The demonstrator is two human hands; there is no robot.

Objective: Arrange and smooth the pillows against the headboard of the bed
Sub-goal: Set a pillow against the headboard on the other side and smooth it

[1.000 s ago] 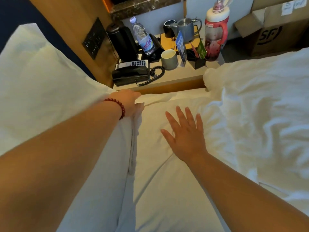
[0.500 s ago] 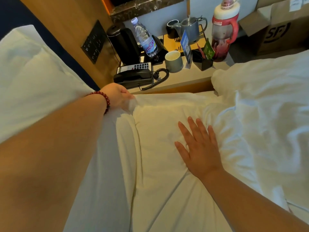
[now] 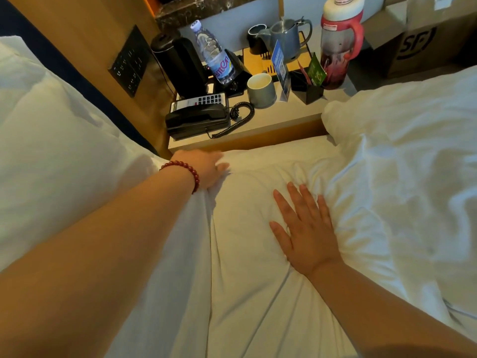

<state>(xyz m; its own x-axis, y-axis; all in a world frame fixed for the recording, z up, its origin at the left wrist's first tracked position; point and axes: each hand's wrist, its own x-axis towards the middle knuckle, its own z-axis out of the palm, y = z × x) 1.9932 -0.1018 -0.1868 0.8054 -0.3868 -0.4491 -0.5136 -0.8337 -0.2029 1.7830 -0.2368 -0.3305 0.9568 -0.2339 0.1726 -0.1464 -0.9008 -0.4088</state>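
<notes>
**Pillow corner worked right at the bed's edge**

The flat white fabric pillow [image 3: 245, 267] lies across the mattress between the 2 hands, its far end reaching the bed edge just beside the pale wooden desk [image 3: 284, 117]. A second plump white pillow [image 3: 51, 151] leans on the dark blue headboard [image 3: 85, 81] to the left. The right hand [image 3: 307, 233] lies released and flat, fingers spread, pressing the pillow's middle. The left hand [image 3: 204, 169], with a red bead bracelet [image 3: 192, 174] at the wrist, sits on the far corner; blur hides whether it pinches the cloth or only pushes it.

Risks, as I judge them: a hard tug on that corner could drag the cover into fresh creases under the pressing palm, or swing the left hand into the black corded telephone [image 3: 198, 120] sitting close to the desk's rim. The grey-green ceramic mug [image 3: 260, 90] behind it could tip next.

Room is tight ahead and left. The rumpled white duvet [image 3: 400, 177] crowds the right side, touching the pillow, so free space lies mainly toward the person.
</notes>
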